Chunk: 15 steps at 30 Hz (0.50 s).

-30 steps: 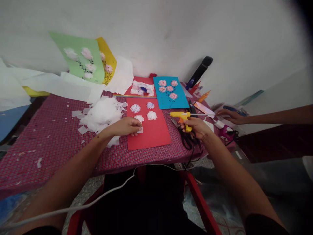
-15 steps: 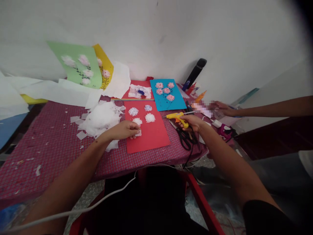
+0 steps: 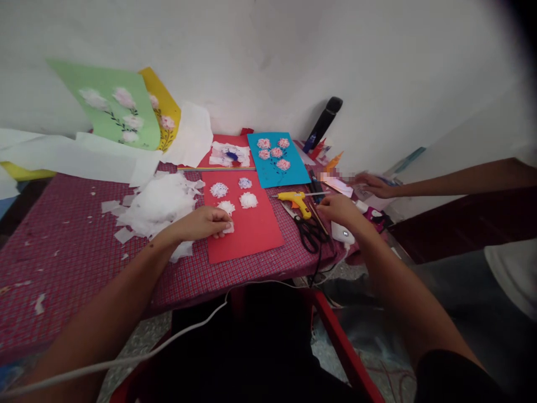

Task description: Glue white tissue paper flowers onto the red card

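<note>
My left hand [image 3: 208,221] pinches a small piece of white tissue paper [image 3: 229,228] at the left side of a red sheet [image 3: 251,240]. White tissue flowers [image 3: 248,200] and speckled ones [image 3: 218,190] lie on that sheet. My right hand [image 3: 338,210] is curled beside the yellow glue gun [image 3: 296,201], apart from its handle. Its fingertips are pressed together near the top of a thin brown stick; whether they grip it is hidden. The glue gun lies on the table, nozzle pointing left. Black-handled scissors [image 3: 309,235] lie just below it.
A heap of white tissue [image 3: 161,201] lies left of the red sheet. Behind stand a blue flower card [image 3: 279,176], a green card [image 3: 104,115] and a black bottle-like object [image 3: 325,123]. Another person's hand [image 3: 375,184] reaches in from the right. A white cable [image 3: 201,324] crosses my lap.
My right hand has let go of the glue gun, which now lies on the table, and has moved slightly right of it. My left hand still pinches the tissue piece. The view has shifted a little.
</note>
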### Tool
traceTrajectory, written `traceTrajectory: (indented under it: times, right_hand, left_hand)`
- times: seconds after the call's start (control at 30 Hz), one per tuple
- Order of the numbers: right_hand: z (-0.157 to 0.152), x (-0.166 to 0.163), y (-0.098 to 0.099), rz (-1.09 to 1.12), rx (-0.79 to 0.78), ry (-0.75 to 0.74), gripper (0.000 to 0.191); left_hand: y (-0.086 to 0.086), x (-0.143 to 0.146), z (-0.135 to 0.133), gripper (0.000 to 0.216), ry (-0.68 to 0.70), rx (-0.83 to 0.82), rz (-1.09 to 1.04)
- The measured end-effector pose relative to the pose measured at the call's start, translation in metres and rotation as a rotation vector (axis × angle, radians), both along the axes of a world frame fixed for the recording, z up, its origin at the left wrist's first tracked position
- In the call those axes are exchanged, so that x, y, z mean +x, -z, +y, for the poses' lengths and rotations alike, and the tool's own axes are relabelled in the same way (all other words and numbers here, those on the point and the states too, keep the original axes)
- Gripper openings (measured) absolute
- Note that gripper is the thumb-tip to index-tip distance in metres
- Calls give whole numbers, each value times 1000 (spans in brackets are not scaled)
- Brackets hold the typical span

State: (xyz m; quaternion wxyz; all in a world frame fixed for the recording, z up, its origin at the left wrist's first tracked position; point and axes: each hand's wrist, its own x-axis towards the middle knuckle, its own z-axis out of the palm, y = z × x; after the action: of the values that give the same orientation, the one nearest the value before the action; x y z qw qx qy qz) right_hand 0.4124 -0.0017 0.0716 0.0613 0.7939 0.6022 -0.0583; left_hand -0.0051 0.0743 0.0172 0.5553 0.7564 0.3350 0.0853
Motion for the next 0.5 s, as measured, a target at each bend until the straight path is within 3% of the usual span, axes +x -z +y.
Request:
traceTrajectory:
  times: [0.13, 0.27, 0.5]
  right_hand:
    - [-3, -1, 15, -56, -151, 45, 41]
    - [-2, -3, 24, -89, -146, 92, 42]
    - [-14, -6, 16, -100, -75, 70, 45]
  left_hand:
    - [1, -1, 0, 32, 8, 6, 3]
    - [0, 0, 0, 31, -1, 3, 4]
    - [-5, 3, -5, 26, -97, -90, -46]
